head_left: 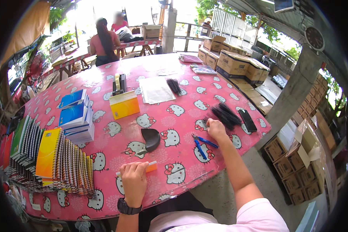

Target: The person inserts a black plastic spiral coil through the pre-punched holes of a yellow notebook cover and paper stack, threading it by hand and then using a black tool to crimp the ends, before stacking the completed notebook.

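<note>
The left hand (133, 179) covers part of the orange piece (152, 167). A distant co-worker's head (119, 17) is blurred.

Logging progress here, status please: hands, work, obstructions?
Left hand holding orange notebook. Right hand at black spiral coils, grip unclear. Blue-handled pliers beside right forearm, possibly in the way.

Dark lettering on brown carton (232, 63); small print on yellow notebook (48, 152); dial marks on round clock (315, 38).
</note>
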The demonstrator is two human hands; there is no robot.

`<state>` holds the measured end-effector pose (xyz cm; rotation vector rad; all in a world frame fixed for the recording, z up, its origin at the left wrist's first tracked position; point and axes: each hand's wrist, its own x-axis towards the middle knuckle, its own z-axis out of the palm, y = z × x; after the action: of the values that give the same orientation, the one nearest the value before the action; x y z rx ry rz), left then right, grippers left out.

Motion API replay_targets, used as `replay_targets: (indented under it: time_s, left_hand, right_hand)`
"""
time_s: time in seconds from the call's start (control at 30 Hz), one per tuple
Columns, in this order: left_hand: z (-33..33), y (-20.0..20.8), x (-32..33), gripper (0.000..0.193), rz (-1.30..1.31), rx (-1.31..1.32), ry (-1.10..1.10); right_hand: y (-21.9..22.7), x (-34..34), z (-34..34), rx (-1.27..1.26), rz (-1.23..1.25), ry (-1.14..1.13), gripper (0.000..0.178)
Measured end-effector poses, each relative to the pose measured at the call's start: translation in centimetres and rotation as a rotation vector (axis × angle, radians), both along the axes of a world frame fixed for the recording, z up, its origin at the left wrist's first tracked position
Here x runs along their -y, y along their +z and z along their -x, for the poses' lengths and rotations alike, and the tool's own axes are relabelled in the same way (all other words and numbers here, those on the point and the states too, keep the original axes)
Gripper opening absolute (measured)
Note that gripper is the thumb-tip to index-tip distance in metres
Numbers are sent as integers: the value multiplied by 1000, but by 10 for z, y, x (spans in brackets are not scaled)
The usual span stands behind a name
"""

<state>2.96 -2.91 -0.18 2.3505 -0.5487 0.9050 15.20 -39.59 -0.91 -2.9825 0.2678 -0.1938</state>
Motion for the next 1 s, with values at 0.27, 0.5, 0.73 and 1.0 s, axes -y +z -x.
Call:
replay_targets:
  time_s: [0.27, 0.5, 0.73, 1.0]
  left_hand:
    - [-1, -2, 4, 19, 27, 8, -61]
    - [4, 1, -3, 16, 3, -112, -78]
    - [3, 0, -1, 13, -8, -144, -83]
    - [4, 8, 3, 11, -66, -124, -77]
  right_hand:
    - [26, -25, 29, 316, -365, 429, 44]
    - [50, -140, 89, -283, -824, 840, 46]
    - [18, -153, 90, -144, -896, 891, 37]
    - [23, -163, 94, -93, -850, 940, 34]
